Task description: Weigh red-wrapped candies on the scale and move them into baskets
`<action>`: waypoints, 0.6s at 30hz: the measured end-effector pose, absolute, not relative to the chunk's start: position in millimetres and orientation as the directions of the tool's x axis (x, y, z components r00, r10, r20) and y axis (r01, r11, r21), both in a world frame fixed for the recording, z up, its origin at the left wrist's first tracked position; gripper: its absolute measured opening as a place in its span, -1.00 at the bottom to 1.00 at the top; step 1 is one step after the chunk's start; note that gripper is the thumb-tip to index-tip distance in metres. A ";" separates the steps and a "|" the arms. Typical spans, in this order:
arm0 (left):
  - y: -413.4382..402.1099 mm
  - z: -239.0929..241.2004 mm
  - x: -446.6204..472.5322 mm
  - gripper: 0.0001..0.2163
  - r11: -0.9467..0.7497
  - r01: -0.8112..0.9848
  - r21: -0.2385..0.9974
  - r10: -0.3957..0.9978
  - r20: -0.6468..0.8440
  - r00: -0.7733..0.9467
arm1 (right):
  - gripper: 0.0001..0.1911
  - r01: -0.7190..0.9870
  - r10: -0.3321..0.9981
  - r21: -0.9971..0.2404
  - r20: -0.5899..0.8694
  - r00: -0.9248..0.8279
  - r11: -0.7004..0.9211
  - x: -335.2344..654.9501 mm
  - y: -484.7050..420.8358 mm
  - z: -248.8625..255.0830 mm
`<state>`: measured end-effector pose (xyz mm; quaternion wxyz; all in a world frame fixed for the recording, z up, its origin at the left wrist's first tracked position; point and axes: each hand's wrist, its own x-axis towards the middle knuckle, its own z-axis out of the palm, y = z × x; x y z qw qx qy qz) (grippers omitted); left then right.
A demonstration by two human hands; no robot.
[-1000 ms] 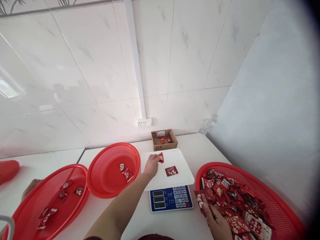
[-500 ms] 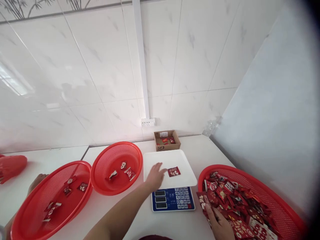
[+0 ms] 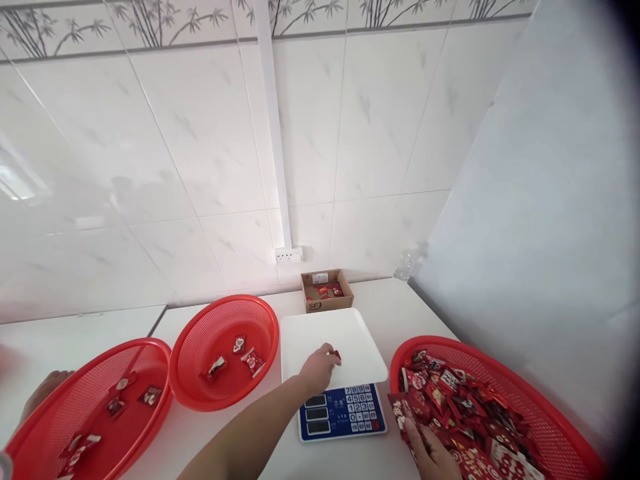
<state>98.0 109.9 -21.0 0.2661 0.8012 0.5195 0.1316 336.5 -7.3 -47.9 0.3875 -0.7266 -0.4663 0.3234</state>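
Observation:
My left hand (image 3: 319, 368) reaches over the white tray of a digital scale (image 3: 331, 337) and is closed on a small red packet (image 3: 338, 355), of which only an edge shows. The scale's blue keypad (image 3: 342, 411) faces me. My right hand (image 3: 431, 453) rests at the near rim of a big red basket (image 3: 545, 407) heaped with red packets (image 3: 465, 407); its fingers lie over the packets, pressing on them. The middle red basket (image 3: 224, 350) holds three packets.
A third red basket (image 3: 83, 413) with several packets sits at the left; another person's hand (image 3: 43, 393) is beside it. A small cardboard box (image 3: 326, 291) stands by the tiled wall under a socket (image 3: 289, 255). A grey panel rises at the right.
My left hand dropped one packet into the middle basket, came back across the scale tray and closed on the remaining packet. My right hand stayed on the heap.

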 end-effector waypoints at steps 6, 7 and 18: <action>87.5 -18.9 5.4 -0.75 -0.058 0.681 0.730 0.961 0.226 -0.160 | -0.38 0.475 0.925 -0.821 -0.153 0.347 -0.315 342.8 -6.7 -57.7; 81.1 -20.9 -11.8 -0.74 0.003 0.700 0.714 0.953 0.209 -0.218 | -0.37 0.492 0.924 -0.809 -0.153 0.350 -0.321 344.1 -6.8 -60.0; 24.2 -34.1 -46.4 -0.60 0.112 0.951 0.288 0.989 -0.128 -0.078 | -0.43 0.625 0.973 -0.754 -0.228 0.040 -0.203 287.4 31.6 -18.0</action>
